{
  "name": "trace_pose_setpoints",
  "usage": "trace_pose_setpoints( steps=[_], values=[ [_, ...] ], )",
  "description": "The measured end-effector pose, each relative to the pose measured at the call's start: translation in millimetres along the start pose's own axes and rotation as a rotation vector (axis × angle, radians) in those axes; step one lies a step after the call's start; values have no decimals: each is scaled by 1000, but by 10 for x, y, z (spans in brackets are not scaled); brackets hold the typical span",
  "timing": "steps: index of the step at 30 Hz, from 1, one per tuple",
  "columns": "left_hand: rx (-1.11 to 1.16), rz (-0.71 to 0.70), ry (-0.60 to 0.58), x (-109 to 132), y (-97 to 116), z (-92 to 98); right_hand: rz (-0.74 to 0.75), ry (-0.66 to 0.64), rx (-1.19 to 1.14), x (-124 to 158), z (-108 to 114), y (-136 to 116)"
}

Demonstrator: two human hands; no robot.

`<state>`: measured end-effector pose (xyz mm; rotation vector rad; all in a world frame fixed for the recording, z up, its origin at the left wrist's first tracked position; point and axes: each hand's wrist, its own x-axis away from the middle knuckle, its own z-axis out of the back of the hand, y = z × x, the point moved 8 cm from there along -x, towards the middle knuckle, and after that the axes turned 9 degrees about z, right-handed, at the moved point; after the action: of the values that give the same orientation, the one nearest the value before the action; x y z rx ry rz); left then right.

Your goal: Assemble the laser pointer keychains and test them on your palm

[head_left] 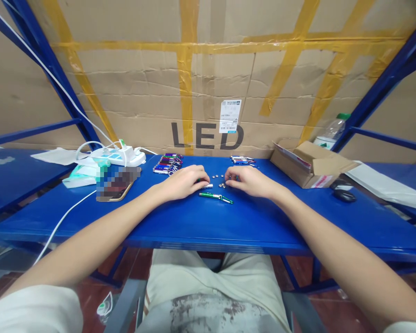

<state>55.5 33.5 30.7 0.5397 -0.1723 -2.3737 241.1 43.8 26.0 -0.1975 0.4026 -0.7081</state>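
Note:
My left hand [187, 182] is closed, thumb and fingers pinching a small silver cylinder [208, 186] just above the blue table. Across from it, my right hand [248, 180] has its fingers curled together beside several small round button cells [222, 185]. Whether its fingertips hold one is too small to make out. Nearer my body lies a green mini flashlight [211, 196] with a clip at its right end. Behind my left hand is a row of similar coloured mini flashlights with rings [165, 163]. A smaller group of mini flashlights [242, 161] lies behind my right hand.
A phone [119, 184], a packet of tissues [85, 173] and a white power strip [126, 156] with cables stand left. On the right are an open cardboard box [312, 164], a black mouse [344, 195] and a bottle [333, 131]. A large cardboard sheet [142, 92] backs the table.

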Motion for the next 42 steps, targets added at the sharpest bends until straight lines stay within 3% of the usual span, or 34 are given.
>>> trace_pose_setpoints(
  steps=[8,15,26,35,42],
  values=[
    [-88,15,16,-7,-86,-5,118,-16,75,-21,-134,-76],
    [-91,42,-89,-11,-161,-133,132,-59,102,-39,-215,-90],
    [-18,24,-41,-18,-122,-110,139,-32,93,-58,-206,-116],
    [353,175,22,-52,-137,-30,121,-52,152,-62,-216,-174],
    [587,218,-18,-65,-144,-155,96,117,29,-41,-62,-149]
  ],
)
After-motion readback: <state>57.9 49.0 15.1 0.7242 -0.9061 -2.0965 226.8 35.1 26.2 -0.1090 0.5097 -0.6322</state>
